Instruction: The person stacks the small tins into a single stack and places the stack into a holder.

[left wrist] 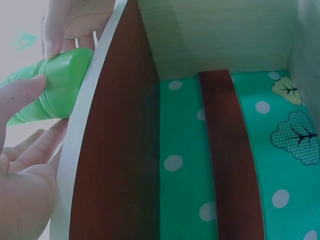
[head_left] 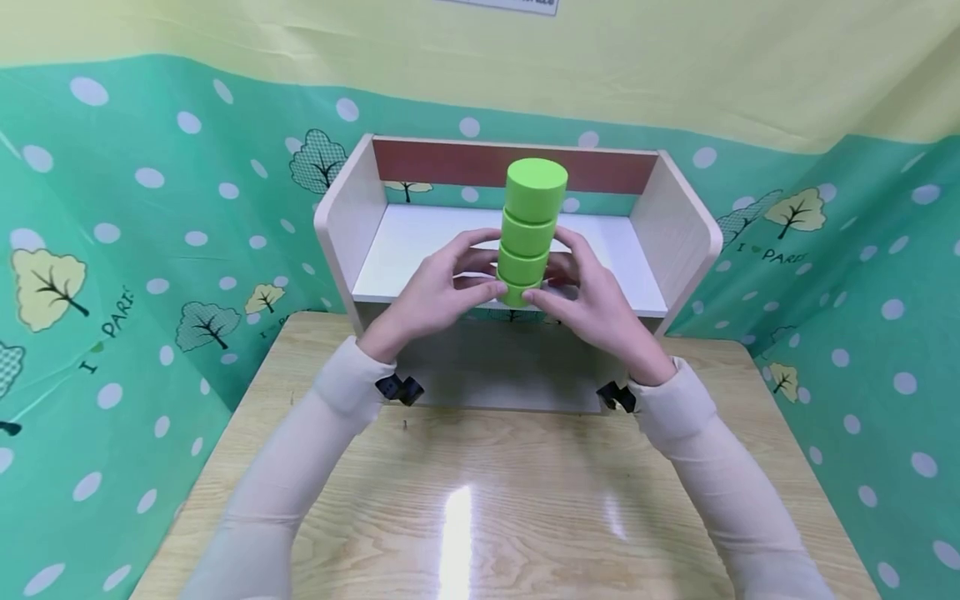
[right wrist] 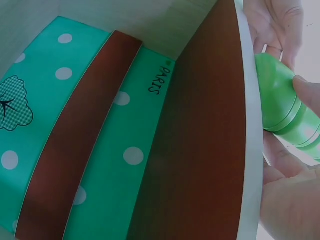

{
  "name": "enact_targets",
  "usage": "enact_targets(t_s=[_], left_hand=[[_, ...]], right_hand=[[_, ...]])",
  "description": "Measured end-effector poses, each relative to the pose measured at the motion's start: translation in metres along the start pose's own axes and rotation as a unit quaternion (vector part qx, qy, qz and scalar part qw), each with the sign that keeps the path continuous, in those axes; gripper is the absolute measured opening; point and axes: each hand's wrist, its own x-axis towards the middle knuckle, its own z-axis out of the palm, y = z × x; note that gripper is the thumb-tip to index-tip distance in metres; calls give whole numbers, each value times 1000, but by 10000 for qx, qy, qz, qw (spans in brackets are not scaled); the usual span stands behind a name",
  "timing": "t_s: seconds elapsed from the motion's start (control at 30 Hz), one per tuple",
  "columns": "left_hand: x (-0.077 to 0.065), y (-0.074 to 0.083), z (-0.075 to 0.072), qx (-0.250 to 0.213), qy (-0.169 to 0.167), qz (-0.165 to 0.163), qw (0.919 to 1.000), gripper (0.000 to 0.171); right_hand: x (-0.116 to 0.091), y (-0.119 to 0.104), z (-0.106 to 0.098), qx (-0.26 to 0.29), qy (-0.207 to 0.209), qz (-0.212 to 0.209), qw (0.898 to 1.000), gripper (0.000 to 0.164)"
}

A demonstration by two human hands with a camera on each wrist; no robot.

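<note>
A stack of several bright green cylinders (head_left: 534, 204) stands upright at the front edge of the white upper shelf (head_left: 442, 221). The lowest cylinder (head_left: 516, 296) is partly covered by thumbs. My left hand (head_left: 442, 287) grips the stack low on its left side, thumb in front and fingers spread behind. From the right, my right hand (head_left: 592, 292) holds the same low part, its thumb also in front. In both wrist views, the green cylinder (left wrist: 62, 82) lies close against the shelf board's edge (right wrist: 250, 130).
The wooden shelf unit has side panels (head_left: 693, 212) and a red-brown back bar (head_left: 465, 162). Its lower board (head_left: 495, 358) lies beneath my hands. A wood-grain table (head_left: 540, 483) extends in front. Green dotted curtains (head_left: 150, 242) surround it on the back and sides.
</note>
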Motion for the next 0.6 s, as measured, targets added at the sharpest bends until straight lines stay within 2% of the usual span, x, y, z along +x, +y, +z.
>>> enact_targets(t_s=[0.17,0.37,0.6], left_hand=[[5,-1,-3,106,3,-129,9999,61],[10,-3,-5,190,87,-499,9985,60],[13,-4,-3,564,265,-768,9951,66]], right_hand=[[6,2,-1,5,-57,88,9999,84],[11,7,0,-45,-64,297,9995,84],[13,7,2,-413,275,695,9963,83]])
